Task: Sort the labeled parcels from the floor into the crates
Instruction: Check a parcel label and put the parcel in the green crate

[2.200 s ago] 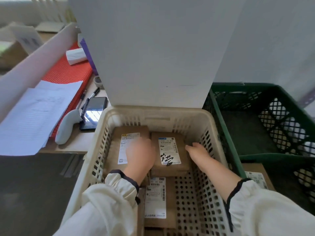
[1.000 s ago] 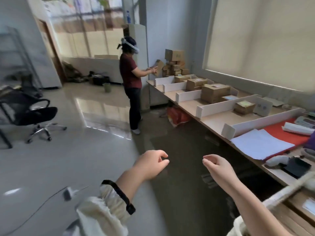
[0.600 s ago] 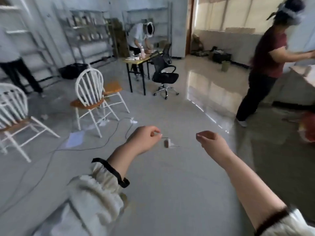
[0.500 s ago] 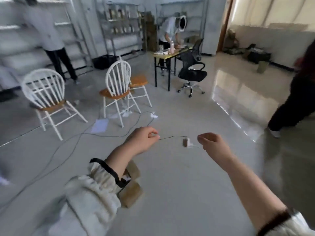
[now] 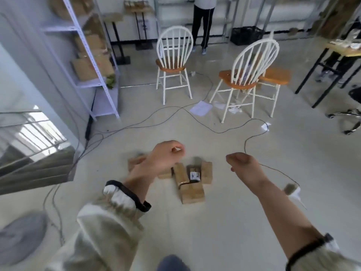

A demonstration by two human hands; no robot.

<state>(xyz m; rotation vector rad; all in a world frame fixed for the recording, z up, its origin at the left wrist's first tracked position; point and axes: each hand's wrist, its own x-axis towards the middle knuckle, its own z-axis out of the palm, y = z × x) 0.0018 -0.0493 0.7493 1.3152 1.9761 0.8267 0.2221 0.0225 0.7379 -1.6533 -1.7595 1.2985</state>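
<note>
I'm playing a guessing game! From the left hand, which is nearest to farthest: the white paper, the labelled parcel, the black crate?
1. The labelled parcel, on the floor just right of the left hand.
2. The white paper, farther ahead on the floor.
3. The black crate, at the far wall.

Both arms reach forward and down, the 2 hands held apart at about the same height. The left hand [image 5: 166, 156] has its fingers loosely curled, thumb near the forefinger, gripping nothing. The right hand [image 5: 241, 163] curls loosely too (forearm bare, cream sleeve [image 5: 322, 259] bunched near the elbow).
</note>
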